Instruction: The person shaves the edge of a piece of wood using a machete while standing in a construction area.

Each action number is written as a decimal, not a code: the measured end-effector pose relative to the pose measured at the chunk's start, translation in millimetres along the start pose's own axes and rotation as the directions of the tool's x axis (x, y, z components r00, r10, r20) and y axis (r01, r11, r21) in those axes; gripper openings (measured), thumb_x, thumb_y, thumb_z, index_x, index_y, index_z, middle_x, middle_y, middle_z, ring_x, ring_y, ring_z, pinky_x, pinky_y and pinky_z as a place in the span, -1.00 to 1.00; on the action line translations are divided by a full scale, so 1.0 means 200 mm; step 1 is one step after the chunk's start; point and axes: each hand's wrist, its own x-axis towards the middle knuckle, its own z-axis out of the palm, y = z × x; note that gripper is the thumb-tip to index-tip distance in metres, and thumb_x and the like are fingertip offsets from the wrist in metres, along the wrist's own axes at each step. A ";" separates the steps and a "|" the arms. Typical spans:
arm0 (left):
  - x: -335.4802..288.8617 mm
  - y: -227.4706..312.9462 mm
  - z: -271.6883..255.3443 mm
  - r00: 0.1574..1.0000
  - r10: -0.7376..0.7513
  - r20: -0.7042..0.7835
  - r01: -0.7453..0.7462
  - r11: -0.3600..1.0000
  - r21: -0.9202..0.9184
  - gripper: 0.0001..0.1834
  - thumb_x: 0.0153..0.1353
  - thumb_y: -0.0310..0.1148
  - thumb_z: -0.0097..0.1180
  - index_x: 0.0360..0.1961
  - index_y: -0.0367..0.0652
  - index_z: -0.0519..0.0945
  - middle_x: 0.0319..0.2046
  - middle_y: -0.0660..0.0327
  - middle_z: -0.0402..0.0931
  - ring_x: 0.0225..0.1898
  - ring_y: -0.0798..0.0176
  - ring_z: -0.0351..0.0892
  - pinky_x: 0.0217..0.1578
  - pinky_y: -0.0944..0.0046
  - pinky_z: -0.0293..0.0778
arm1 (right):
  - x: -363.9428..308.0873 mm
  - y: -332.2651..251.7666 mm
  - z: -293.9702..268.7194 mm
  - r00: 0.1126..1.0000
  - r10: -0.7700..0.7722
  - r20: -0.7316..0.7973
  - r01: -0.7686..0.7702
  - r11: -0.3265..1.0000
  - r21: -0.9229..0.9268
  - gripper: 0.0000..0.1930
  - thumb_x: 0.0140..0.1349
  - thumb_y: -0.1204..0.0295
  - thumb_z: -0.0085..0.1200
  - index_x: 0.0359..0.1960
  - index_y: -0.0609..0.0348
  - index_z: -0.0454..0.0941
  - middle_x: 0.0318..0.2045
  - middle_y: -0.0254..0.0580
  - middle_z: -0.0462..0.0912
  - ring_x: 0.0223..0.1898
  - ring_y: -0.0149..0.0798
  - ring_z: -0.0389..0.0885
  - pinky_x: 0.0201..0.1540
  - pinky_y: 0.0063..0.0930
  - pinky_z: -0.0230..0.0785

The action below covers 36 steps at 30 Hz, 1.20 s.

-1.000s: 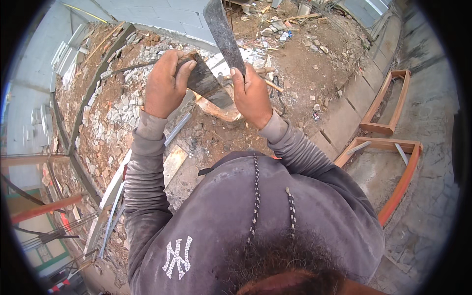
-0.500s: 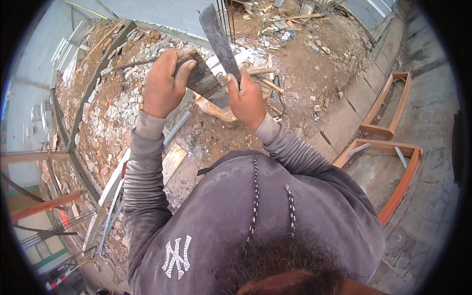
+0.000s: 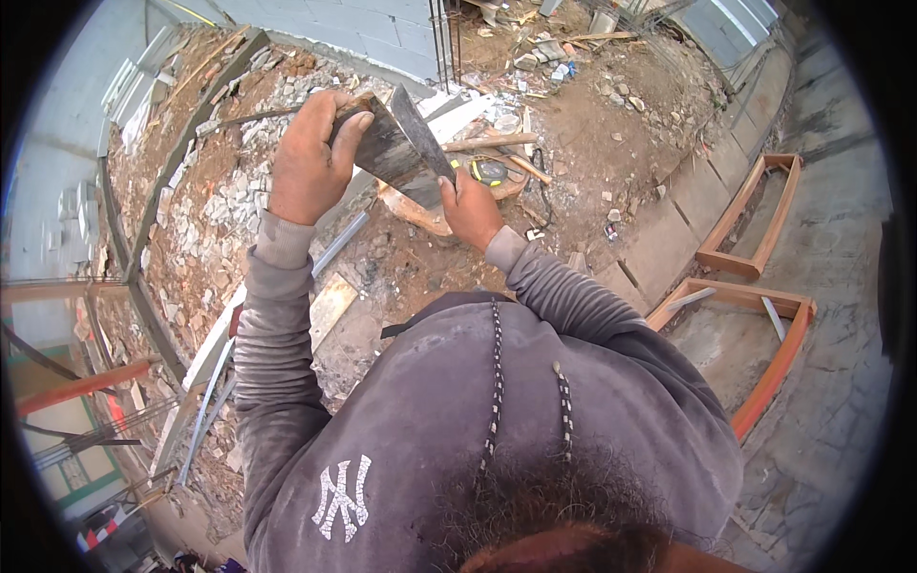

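Note:
My left hand [image 3: 313,158] grips the upper end of a dark, weathered piece of wood board [image 3: 380,145], with the thumb over its face. My right hand [image 3: 473,208] is closed around a machete, its handle hidden in the fist. The dark machete blade [image 3: 418,129] points up and left, lying along the right edge of the board; whether it cuts in, I cannot tell. Below them is a pale, roughly hewn piece of wood [image 3: 413,208] on the ground. A black and yellow tape measure [image 3: 490,172] rests just beyond my right hand.
Two reddish wooden frames [image 3: 730,264] lie on the concrete at right. Broken rubble [image 3: 224,196] covers the soil at left, beside a long dark beam [image 3: 153,215]. Upright steel bars [image 3: 441,43] stand by a grey block wall [image 3: 334,27]. A metal strip [image 3: 339,239] lies behind my left forearm.
The machete has come down from high above the board, and its blade now lies along the board's right edge. My right hand has dropped slightly; the tape measure has come into view.

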 end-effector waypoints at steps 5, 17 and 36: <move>-0.01 0.01 0.00 1.000 -0.022 0.002 0.022 1.000 0.000 -0.76 0.49 -0.33 0.31 -0.01 -0.29 0.61 -0.14 -0.05 0.62 -0.13 -0.20 0.67 -0.10 0.00 0.58 | 0.03 0.05 -0.01 0.989 -0.098 -0.107 0.109 0.989 0.099 -0.66 0.62 0.22 0.03 -0.12 0.33 0.53 -0.47 0.32 0.66 -0.33 0.48 0.67 -0.25 0.26 0.44; -0.02 -0.06 -0.04 1.000 0.014 -0.003 -0.014 0.999 -0.031 -0.75 0.51 -0.29 0.29 -0.01 -0.27 0.61 -0.17 -0.03 0.61 -0.16 -0.17 0.64 -0.12 0.00 0.56 | 0.00 -0.03 0.04 0.985 -0.072 -0.160 0.089 0.990 0.105 -0.65 0.62 0.19 0.03 -0.12 0.31 0.50 -0.39 0.36 0.68 -0.27 0.47 0.70 -0.20 0.28 0.48; -0.07 -0.23 -0.13 0.994 0.109 -0.009 -0.110 0.989 -0.104 -0.76 0.49 -0.27 0.30 -0.06 -0.23 0.64 -0.21 0.01 0.64 -0.18 -0.16 0.67 -0.16 -0.01 0.56 | -0.13 -0.14 0.30 0.977 0.150 -0.153 -0.180 0.962 -0.205 -0.68 0.63 0.18 0.02 -0.07 0.25 0.54 -0.34 0.33 0.71 -0.25 0.44 0.71 -0.20 0.24 0.50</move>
